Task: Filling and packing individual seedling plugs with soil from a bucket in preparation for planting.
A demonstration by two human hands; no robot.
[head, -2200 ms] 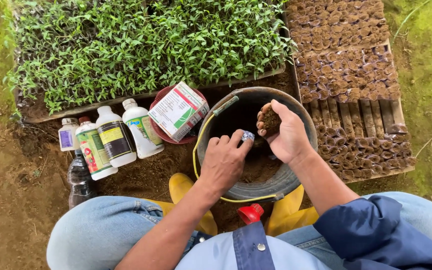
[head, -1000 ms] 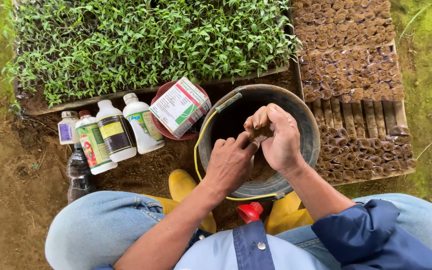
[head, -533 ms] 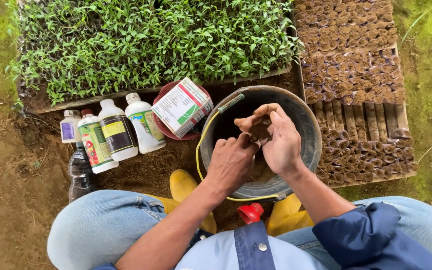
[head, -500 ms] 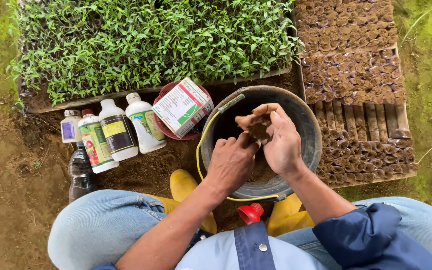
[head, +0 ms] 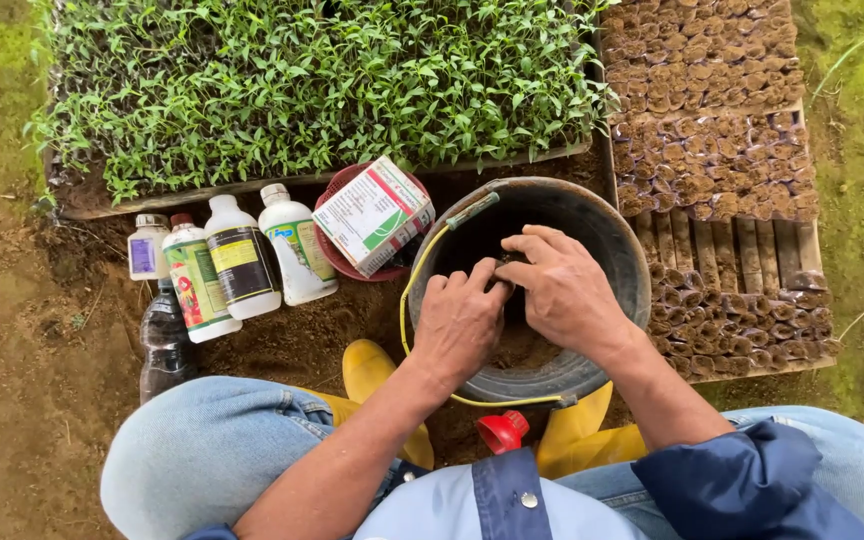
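A round black bucket [head: 612, 240] of worn rubber holds dark crumbly soil. Over its middle, the left hand [head: 459, 325] and the right hand [head: 564, 290] meet, backs up, fingers curled close around a small soil clump [head: 505, 262], mostly hidden. At ten o'clock from the bucket stand smooth white plastic bottles [head: 242, 255]; at twelve, a tray of leafy green seedlings [head: 302, 90].

an outdoor plant nursery: seedling tray [head: 312, 90], soil pots [head: 712, 150], bare ground.

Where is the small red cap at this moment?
In the head view, the red cap lies on the soil just below the black bucket, between the yellow boots.
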